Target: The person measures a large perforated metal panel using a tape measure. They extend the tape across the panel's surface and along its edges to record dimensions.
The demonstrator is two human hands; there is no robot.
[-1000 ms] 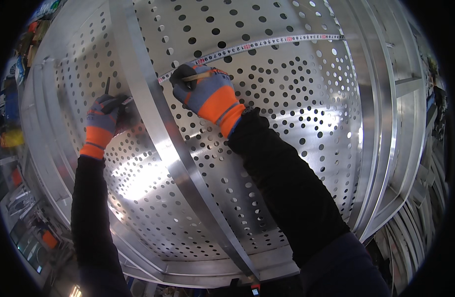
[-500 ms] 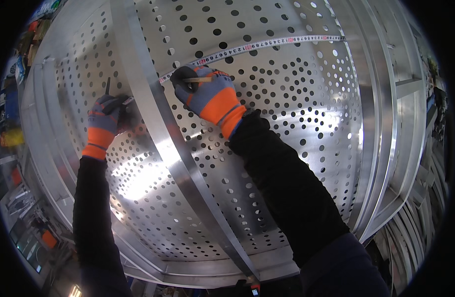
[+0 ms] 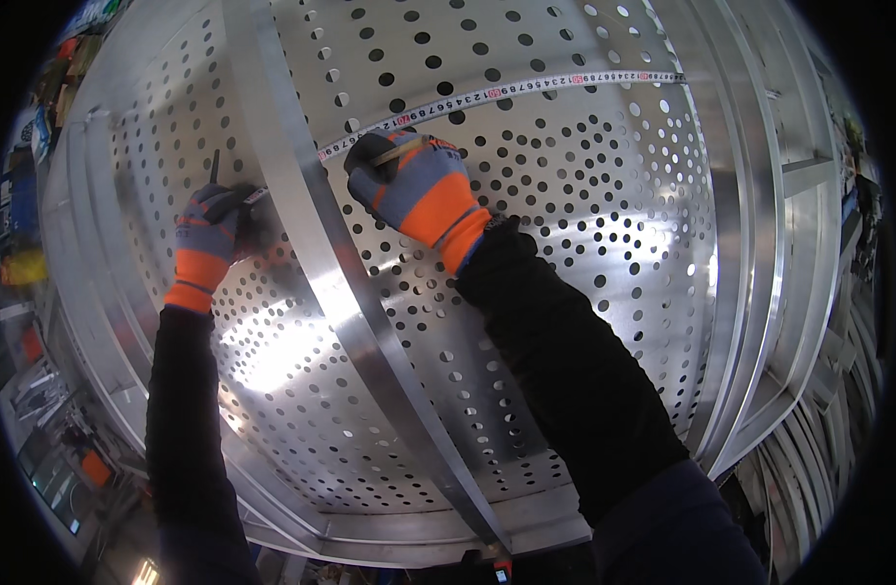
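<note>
A white tape measure (image 3: pixel 502 91) with black and red markings stretches across a perforated metal panel (image 3: pixel 506 210) and passes behind a long flat metal bar (image 3: pixel 326 263). Left of that bar, my left hand (image 3: pixel 206 222), in a grey and orange glove, is closed around the tape's near end; the case is mostly hidden. A thin dark stick (image 3: pixel 215 166) juts up beyond its fingers. My right hand (image 3: pixel 414 185), gloved alike, rests right of the bar just below the tape. It pinches a light wooden pencil (image 3: pixel 397 153), whose tip I cannot make out.
Metal frame rails (image 3: pixel 745 224) border the panel on the right, with a short cross-piece (image 3: pixel 807 174) beyond. Another rail (image 3: pixel 409 531) runs along the near edge. Long strips of metal (image 3: pixel 799 468) lie at the lower right. Mixed clutter fills the far left.
The pencil in my right hand has tilted, its back end rising. That hand has shifted slightly right in the picture along with the panel. My left hand keeps its grip.
</note>
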